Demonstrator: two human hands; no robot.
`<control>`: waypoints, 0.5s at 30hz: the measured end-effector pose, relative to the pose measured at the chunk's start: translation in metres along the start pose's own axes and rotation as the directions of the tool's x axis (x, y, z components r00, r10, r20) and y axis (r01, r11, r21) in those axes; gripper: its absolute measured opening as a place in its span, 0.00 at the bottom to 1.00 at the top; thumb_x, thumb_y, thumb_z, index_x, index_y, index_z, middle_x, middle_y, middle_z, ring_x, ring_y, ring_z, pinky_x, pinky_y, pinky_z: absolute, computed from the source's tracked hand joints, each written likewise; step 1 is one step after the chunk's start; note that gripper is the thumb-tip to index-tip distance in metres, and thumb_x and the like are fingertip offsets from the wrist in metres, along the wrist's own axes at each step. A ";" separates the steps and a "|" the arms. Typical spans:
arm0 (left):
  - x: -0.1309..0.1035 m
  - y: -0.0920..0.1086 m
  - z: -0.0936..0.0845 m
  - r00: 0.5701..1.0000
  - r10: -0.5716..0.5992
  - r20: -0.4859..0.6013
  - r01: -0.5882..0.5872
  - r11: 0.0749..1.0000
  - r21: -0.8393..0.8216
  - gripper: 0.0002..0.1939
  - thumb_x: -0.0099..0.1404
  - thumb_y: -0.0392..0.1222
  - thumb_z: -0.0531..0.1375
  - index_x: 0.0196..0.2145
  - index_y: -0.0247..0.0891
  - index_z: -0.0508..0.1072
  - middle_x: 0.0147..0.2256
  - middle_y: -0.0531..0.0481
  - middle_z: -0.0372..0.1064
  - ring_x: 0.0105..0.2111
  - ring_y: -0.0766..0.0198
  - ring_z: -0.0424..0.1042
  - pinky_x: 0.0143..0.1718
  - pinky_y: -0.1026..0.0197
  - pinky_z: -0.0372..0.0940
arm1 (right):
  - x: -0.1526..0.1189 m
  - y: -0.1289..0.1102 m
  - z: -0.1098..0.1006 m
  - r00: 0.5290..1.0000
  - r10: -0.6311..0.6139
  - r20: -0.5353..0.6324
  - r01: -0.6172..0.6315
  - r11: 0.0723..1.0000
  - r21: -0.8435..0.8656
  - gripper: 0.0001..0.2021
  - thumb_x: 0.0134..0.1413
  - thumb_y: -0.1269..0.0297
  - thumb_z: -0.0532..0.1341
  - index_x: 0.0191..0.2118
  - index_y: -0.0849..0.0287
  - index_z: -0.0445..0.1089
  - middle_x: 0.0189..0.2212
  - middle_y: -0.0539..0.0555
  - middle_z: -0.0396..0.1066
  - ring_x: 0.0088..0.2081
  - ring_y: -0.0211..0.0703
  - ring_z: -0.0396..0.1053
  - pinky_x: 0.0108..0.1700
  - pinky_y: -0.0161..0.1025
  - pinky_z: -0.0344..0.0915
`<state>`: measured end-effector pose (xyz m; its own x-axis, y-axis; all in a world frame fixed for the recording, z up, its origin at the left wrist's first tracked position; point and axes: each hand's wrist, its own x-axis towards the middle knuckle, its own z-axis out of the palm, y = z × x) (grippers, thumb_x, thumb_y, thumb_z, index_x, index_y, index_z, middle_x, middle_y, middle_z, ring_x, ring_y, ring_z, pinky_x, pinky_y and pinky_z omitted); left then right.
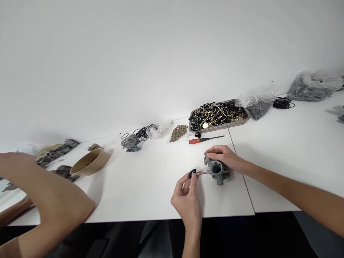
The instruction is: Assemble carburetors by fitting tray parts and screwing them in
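My left hand (187, 199) pinches a small black-headed part (192, 173) between thumb and fingers; narrow grip. Its thin rod points right, tip at the side of the grey metal body (216, 170). Can't tell how far in it sits. My right hand (225, 157) grips that body from behind and its right, fingers curled over the upper end. Body is on the table (145, 190), round bore turned toward me, just left of the table seam.

Red-handled screwdriver (200, 141) lies behind my hands, shaft pointing right. Small black piece (198, 135) just behind its handle. Past that, metal tray (236, 123) heaped with black and brass-coloured parts. Left of tray: pile of small brass-coloured pieces (178, 133), then clear plastic bag (159, 130), black cables (143, 132), another grey metal body (130, 143). Right of tray: clear bag with dark pieces (258, 105), black cord coil (283, 103), bigger bag (311, 87) of grey pieces.

Far left, tan bowl (100, 163), tilted-looking; co-worker's arm (57, 195) in front, blurry.
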<state>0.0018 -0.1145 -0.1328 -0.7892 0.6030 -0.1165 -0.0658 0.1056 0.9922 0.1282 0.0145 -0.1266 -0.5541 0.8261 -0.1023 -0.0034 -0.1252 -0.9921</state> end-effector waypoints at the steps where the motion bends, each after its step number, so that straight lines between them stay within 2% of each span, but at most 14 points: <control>1: -0.002 0.000 -0.001 1.000 0.000 -0.013 0.000 1.000 -0.007 0.19 0.52 0.49 0.70 0.37 0.33 0.76 0.37 0.41 0.79 0.42 0.51 0.80 0.48 0.53 0.76 | -0.001 -0.001 0.000 1.000 0.006 0.004 -0.006 1.000 -0.001 0.11 0.51 0.59 0.66 0.38 0.60 0.77 0.36 0.55 0.77 0.36 0.40 0.73 0.38 0.37 0.68; 4: -0.005 0.000 0.000 0.999 0.009 -0.033 -0.010 0.998 -0.056 0.20 0.50 0.49 0.71 0.37 0.33 0.76 0.37 0.42 0.80 0.41 0.52 0.80 0.48 0.53 0.76 | -0.002 -0.004 0.000 0.999 0.041 0.018 -0.041 0.999 0.002 0.11 0.52 0.60 0.66 0.38 0.61 0.77 0.36 0.55 0.77 0.35 0.39 0.73 0.39 0.36 0.67; 9: -0.002 0.002 0.006 0.998 -0.038 0.045 0.043 0.991 -0.126 0.19 0.51 0.49 0.70 0.35 0.33 0.74 0.33 0.42 0.79 0.39 0.54 0.80 0.51 0.51 0.74 | -0.004 -0.008 0.001 0.995 0.073 0.066 -0.072 0.997 -0.016 0.11 0.53 0.60 0.65 0.40 0.61 0.76 0.37 0.54 0.77 0.37 0.38 0.73 0.40 0.36 0.67; 12: -0.002 0.000 0.007 0.999 -0.026 0.041 0.031 0.993 -0.114 0.19 0.52 0.49 0.70 0.36 0.33 0.75 0.33 0.42 0.79 0.38 0.55 0.80 0.48 0.52 0.75 | -0.003 -0.008 0.000 0.995 0.061 0.076 -0.059 0.998 -0.037 0.12 0.54 0.59 0.65 0.41 0.61 0.76 0.38 0.55 0.77 0.38 0.39 0.73 0.42 0.36 0.67; 15: -0.003 -0.003 0.005 0.998 0.061 -0.010 -0.061 0.993 -0.103 0.20 0.50 0.51 0.71 0.34 0.33 0.76 0.36 0.44 0.76 0.35 0.61 0.78 0.40 0.58 0.76 | -0.003 -0.008 0.000 0.996 0.046 0.082 -0.042 0.997 -0.061 0.12 0.54 0.59 0.64 0.41 0.61 0.76 0.39 0.56 0.77 0.39 0.39 0.73 0.43 0.37 0.67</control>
<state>0.0073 -0.1125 -0.1361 -0.7977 0.6005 -0.0556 -0.0800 -0.0139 0.9967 0.1301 0.0129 -0.1180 -0.6199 0.7717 -0.1421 0.0701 -0.1259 -0.9896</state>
